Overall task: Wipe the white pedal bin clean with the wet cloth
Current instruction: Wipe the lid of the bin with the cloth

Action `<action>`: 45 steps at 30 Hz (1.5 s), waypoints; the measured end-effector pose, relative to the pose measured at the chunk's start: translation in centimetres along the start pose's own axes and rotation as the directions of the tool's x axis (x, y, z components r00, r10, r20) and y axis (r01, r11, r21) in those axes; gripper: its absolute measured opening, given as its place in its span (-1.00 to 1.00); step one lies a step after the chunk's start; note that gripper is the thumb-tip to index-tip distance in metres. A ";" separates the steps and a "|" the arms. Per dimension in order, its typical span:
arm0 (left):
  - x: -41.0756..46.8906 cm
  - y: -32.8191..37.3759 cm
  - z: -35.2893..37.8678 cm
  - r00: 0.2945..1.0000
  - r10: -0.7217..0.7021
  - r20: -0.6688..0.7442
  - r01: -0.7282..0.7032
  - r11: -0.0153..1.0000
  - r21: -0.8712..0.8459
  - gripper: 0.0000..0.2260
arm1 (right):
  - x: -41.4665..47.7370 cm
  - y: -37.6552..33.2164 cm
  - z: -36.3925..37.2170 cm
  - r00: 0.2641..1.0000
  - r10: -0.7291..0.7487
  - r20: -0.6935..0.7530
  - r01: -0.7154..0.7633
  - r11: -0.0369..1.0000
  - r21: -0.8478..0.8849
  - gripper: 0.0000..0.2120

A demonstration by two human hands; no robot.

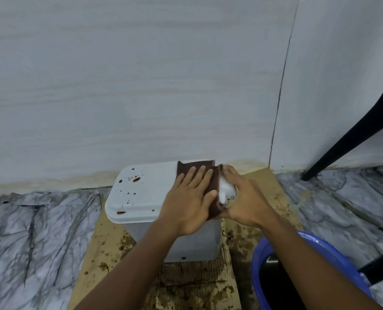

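White plastic pedal bin (141, 198) with a rounded rectangular lid stands on a stained sheet of brown cardboard (110, 240) laid on the marble-patterned floor (29, 231), its back close to the pale wall (141, 86) and at the cardboard's far edge. A dark brown wet cloth (191, 170) lies flat over the right part of the lid. The left hand (189, 201) presses down on it with fingers (200, 173) spread flat, gripping nothing, while the right hand (242, 198) curls around the lid's right end, its fingers holding the cloth's folded edge against the bin. Brown spots and drips still mark the lid's left half and front lip, so most of the wiping looks undone. The bin is likely light, hollow and stiff, and smooth enough to slide on damp cardboard under a sideways push; bracing it at the lid's end or rim seems the sensible hold. The cloth is soft and limp, best driven by a flat palm. A blue plastic basin (302, 247) of dark water sits near the cardboard's right edge, beside black chair legs (347, 139).
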State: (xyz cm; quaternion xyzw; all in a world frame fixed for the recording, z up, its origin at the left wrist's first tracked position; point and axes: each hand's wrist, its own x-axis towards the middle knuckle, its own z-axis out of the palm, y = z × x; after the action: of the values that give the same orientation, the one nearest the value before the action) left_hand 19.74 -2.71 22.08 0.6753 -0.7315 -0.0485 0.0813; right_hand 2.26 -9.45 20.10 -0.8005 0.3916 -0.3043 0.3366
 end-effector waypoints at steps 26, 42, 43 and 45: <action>3.8 -1.1 -0.6 0.974 -0.225 0.006 0.225 0.973 0.044 -0.43 | 0.2 1.7 -1.9 0.967 0.224 0.117 -0.253 0.846 0.469 -0.13; 1.1 -3.0 -0.9 0.967 -0.255 -0.003 0.255 0.966 0.031 -0.42 | 0.7 0.3 -0.5 0.971 0.233 -0.060 -0.219 0.958 0.188 -0.48; 2.1 -2.0 -0.8 0.969 -0.245 0.001 0.245 0.969 0.028 -0.43 | 0.8 0.3 -0.6 0.967 0.248 -0.064 -0.231 0.952 0.203 -0.46; 3.8 0.5 -0.4 0.983 -0.184 0.008 0.183 0.983 0.018 -0.44 | 0.9 0.4 -0.9 0.961 0.268 -0.066 -0.246 0.939 0.239 -0.44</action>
State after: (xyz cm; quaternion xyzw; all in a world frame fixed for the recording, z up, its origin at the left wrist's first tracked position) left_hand 19.08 -6.45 22.75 0.7402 -0.6669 -0.0530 0.0670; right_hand 1.87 -10.63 20.49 -0.6824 0.4712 -0.3396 0.4438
